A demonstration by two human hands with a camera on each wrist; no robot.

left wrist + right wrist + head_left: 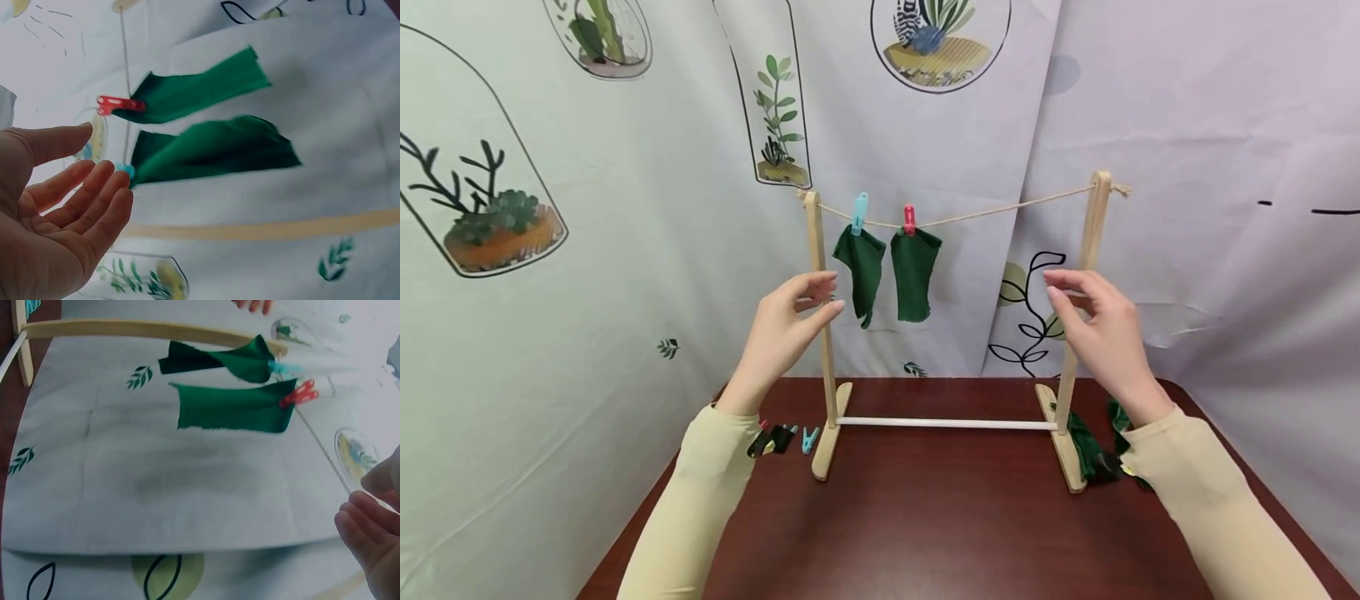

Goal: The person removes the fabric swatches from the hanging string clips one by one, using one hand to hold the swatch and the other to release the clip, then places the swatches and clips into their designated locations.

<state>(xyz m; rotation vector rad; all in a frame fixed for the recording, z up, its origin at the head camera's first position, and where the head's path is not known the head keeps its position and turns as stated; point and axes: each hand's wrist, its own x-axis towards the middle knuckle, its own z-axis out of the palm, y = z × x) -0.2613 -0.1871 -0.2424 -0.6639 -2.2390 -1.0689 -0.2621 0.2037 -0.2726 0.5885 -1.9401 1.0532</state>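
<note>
Two dark green cloth pieces hang from a string [977, 217] tied between two wooden posts. A light blue clothespin [860, 214] holds the left cloth [865, 271]; a red clothespin [909, 220] holds the right cloth [914, 275]. My left hand [790, 325] is raised by the left post [816, 242], thumb and fingers apart, nothing between them. My right hand [1097, 321] is up in front of the right post [1096, 221], fingers loosely bent and holding nothing. Both cloths also show in the left wrist view, beyond the fingers [94, 194].
A white rod [943, 423] joins the wooden feet on the dark red table [940, 517]. Left of the stand lie a blue clothespin [809, 440] and small dark pieces [771, 439]. More green cloth [1090, 446] lies by the right foot. A printed curtain [647, 292] hangs behind.
</note>
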